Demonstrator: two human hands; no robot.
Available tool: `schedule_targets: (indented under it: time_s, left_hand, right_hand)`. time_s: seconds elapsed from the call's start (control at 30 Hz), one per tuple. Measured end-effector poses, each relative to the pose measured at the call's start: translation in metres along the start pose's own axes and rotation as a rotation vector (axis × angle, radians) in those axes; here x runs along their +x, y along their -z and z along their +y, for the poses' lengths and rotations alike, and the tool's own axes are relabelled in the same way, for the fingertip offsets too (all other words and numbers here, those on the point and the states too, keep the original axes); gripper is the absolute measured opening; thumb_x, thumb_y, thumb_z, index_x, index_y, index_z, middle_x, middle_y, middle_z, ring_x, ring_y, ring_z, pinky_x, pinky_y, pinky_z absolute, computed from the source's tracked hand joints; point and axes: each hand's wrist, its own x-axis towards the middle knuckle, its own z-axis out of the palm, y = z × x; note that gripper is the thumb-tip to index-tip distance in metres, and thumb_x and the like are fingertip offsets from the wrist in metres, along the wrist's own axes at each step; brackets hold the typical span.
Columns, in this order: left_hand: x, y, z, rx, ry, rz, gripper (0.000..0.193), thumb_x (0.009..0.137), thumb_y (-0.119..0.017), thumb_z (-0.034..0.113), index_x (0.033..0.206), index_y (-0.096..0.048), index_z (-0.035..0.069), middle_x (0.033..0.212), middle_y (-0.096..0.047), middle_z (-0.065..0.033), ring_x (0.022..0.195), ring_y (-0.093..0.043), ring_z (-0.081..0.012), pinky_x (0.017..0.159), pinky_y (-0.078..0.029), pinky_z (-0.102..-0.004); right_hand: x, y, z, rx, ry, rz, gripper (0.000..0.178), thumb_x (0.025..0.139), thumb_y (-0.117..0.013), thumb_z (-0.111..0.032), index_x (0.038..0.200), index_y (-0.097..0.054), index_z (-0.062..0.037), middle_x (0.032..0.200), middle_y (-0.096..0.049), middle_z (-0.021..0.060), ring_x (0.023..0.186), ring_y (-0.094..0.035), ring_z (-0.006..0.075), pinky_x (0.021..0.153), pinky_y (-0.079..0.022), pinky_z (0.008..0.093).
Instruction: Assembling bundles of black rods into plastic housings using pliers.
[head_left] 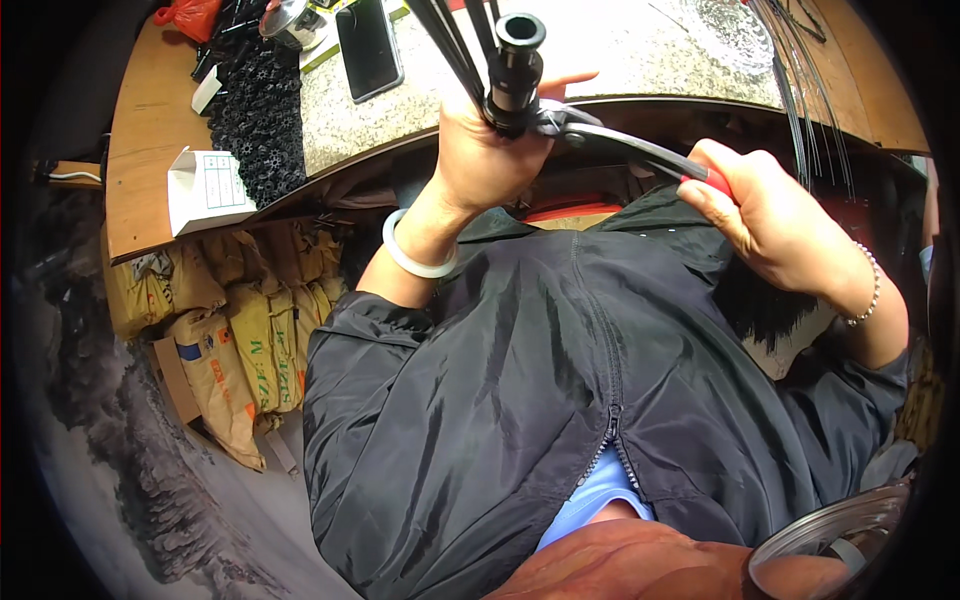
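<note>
My left hand point(475, 165) is wrapped round a black tubular hub point(515, 80) with a flared, open top end. Several thin black rods point(447, 45) run up from it past the upper edge of the view, much like the ribs of an umbrella frame. Closed on the red grips of a pair of pliers point(640, 145), my right hand point(775, 205) is to the right of the hub. The metal head of the pliers lies against the hub's lower end, beside my left fingers. What the jaws bite on is too small to make out.
A speckled worktop point(640, 60) carries a dark phone point(368, 50), a heap of small black parts point(252, 120) and a white carton point(208, 190). Thin dark wires point(800, 100) hang over its right edge, near clear plastic point(730, 38). Filled sacks point(215, 375) stand below left.
</note>
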Motion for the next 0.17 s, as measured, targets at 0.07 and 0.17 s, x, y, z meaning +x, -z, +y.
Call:
schedule_targets:
  time_s: [0.07, 0.17]
  left_hand:
    - [0.0014, -0.0004, 0.0064, -0.105, 0.190, 0.008, 0.043, 0.069, -0.043, -0.016, 0.107, -0.059, -0.006, 0.066, -0.052, 0.0025, 0.049, -0.043, -0.0021, 0.044, -0.033, -0.0163]
    - [0.0009, -0.0041, 0.0052, -0.308, 0.331, 0.175, 0.031, 0.082, -0.045, -0.007, 0.111, -0.056, -0.006, 0.086, -0.065, -0.0134, 0.049, -0.055, -0.0108, 0.046, -0.045, -0.0179]
  right_hand:
    - [-0.0006, -0.0007, -0.0016, -0.166, 0.102, 0.183, 0.021, 0.092, -0.049, -0.022, 0.088, -0.045, -0.0012, 0.057, -0.045, 0.0148, 0.049, -0.041, 0.0260, 0.051, -0.038, 0.0333]
    - [0.0016, -0.0022, 0.0081, -0.020, 0.118, 0.188, 0.025, 0.091, -0.049, -0.019, 0.113, -0.042, -0.0075, 0.078, -0.059, 0.0151, 0.069, -0.060, 0.0205, 0.060, -0.044, 0.0345]
